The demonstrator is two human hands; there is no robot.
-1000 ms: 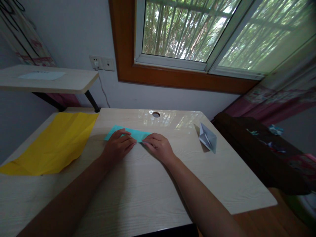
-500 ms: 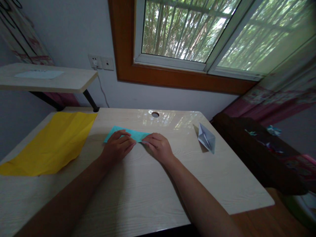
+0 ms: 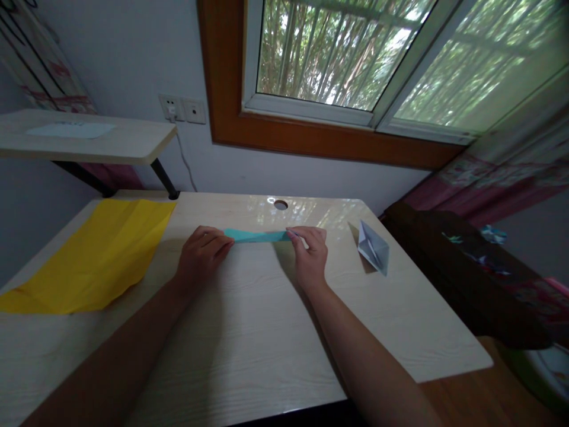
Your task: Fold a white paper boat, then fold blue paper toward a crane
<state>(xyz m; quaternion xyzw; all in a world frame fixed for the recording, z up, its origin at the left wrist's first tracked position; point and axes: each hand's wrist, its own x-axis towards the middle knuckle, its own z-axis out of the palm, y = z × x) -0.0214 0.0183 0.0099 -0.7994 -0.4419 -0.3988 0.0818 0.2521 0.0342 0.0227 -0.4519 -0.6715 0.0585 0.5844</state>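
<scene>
Two hands, the left hand (image 3: 201, 256) and right hand (image 3: 311, 254), pinch opposite ends of a folded teal paper strip (image 3: 256, 236) mid-worktop (image 3: 249, 332), where uneven pull could skew its crease, a grey paper boat (image 3: 374, 248) far right.

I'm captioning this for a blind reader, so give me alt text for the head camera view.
Two hands hold a narrow folded teal paper strip on a pale wooden desk, the left hand at its left end and the right hand at its right end. A yellow sheet lies to the left, a grey folded paper shape to the right, under a window.
</scene>
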